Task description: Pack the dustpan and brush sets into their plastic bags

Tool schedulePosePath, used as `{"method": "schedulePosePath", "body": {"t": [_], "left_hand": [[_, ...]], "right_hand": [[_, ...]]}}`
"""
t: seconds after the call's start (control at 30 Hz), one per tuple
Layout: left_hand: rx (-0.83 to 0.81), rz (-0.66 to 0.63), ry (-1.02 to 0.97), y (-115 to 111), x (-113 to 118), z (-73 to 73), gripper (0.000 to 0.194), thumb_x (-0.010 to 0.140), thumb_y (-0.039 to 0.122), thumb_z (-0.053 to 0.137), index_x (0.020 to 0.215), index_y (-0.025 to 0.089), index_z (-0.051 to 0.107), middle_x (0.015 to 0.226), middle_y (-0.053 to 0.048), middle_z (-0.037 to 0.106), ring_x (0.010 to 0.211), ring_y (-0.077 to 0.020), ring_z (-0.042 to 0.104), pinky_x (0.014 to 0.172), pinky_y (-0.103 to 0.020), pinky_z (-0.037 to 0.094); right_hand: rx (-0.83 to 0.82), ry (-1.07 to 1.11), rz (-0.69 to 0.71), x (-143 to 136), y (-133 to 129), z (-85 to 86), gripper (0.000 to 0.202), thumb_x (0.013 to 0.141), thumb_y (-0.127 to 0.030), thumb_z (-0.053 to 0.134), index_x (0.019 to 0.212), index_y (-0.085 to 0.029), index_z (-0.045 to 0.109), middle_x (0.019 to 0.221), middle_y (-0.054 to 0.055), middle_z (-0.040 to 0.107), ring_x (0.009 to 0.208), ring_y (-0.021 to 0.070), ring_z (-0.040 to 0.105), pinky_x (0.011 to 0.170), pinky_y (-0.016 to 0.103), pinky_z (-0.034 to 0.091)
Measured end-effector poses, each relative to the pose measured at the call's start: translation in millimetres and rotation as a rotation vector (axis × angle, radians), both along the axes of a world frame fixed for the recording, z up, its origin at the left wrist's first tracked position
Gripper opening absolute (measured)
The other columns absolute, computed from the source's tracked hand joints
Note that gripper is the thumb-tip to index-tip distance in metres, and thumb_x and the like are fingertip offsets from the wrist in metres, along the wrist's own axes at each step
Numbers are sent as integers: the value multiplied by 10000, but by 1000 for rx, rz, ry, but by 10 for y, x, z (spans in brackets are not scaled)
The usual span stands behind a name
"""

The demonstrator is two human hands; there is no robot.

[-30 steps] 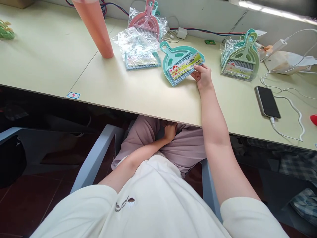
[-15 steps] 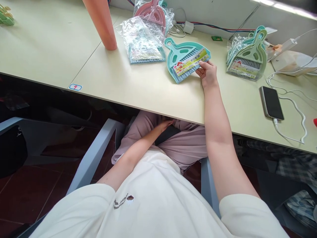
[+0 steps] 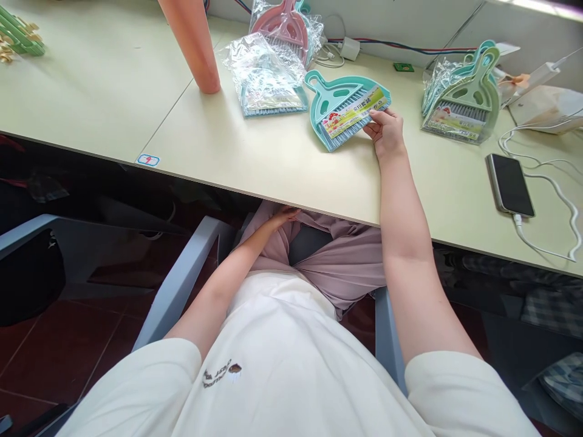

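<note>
A turquoise dustpan (image 3: 327, 104) with a small brush clipped in it lies on the table. The brush carries a printed label (image 3: 353, 113) in yellow and green across its bristles. My right hand (image 3: 387, 130) pinches the right end of the label and brush, thumb on top and the other fingers partly beneath. Below the table's front edge, my left hand (image 3: 286, 213) rests on my thigh with its fingers stretched out, holding nothing. The tabletop hides a bit of that hand.
Bagged dustpan sets (image 3: 273, 91) lie behind to the left, a pink dustpan (image 3: 285, 27) among them. More bagged sets (image 3: 464, 103) lean at the right. A charging phone (image 3: 510, 185), an orange cone-shaped object (image 3: 198, 51) and green items (image 3: 20, 36) are also on the table (image 3: 255, 161).
My left hand has drawn back left along my lap and shows more. The view has shifted slightly; my right hand keeps its grip on the brush and dustpan set.
</note>
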State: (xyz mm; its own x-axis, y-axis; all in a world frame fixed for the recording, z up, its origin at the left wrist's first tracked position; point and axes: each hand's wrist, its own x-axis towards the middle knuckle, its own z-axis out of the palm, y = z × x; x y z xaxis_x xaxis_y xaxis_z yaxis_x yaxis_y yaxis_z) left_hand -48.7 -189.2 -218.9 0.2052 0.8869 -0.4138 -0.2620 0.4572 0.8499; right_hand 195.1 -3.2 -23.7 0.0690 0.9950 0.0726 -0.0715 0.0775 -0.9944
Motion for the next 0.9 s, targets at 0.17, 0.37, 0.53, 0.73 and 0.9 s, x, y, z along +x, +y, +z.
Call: {"method": "schedulePosePath", "body": {"t": [0.17, 0.37, 0.53, 0.73, 0.9], "left_hand": [[78, 81, 13, 25, 3, 58, 383, 652, 228, 812, 1011, 225, 679, 1097, -62, 701, 1045, -234, 625, 947, -464, 504], [62, 75, -17, 11, 47, 98, 331, 628, 260, 844, 928, 243, 706, 1019, -57, 725, 1063, -284, 626, 959, -506, 497], [82, 37, 99, -62, -30, 217, 125, 671, 245, 792, 708, 215, 677, 802, -44, 705, 972, -252, 656, 1029, -479, 437], [411, -440, 278, -688, -216, 1370, 214, 818, 414, 629, 797, 229, 733, 630, -29, 634, 670, -183, 630, 751, -335, 513], [779, -687, 315, -1702, -421, 2856, 185, 745, 369, 638, 797, 499, 759, 643, -12, 655, 644, -210, 613, 553, -374, 475]], "right_hand": [[12, 3, 2, -17, -64, 23, 90, 823, -183, 622, 899, -230, 635, 844, -23, 728, 759, 124, 652, 953, 344, 520], [3, 6, 0, -24, -89, 36, 112, 814, -221, 670, 920, -231, 634, 845, -32, 737, 774, 127, 657, 967, 351, 521], [20, 33, 9, -19, -78, 33, 104, 820, -204, 671, 921, -217, 648, 851, -22, 732, 747, 130, 664, 957, 360, 525], [-12, 57, -31, -42, -72, 49, 130, 873, -108, 570, 905, -206, 650, 791, -41, 721, 680, 96, 627, 947, 323, 530], [0, 96, -28, -41, -68, 62, 176, 874, -57, 548, 880, -186, 667, 761, -39, 712, 625, 80, 616, 950, 349, 540]]}}
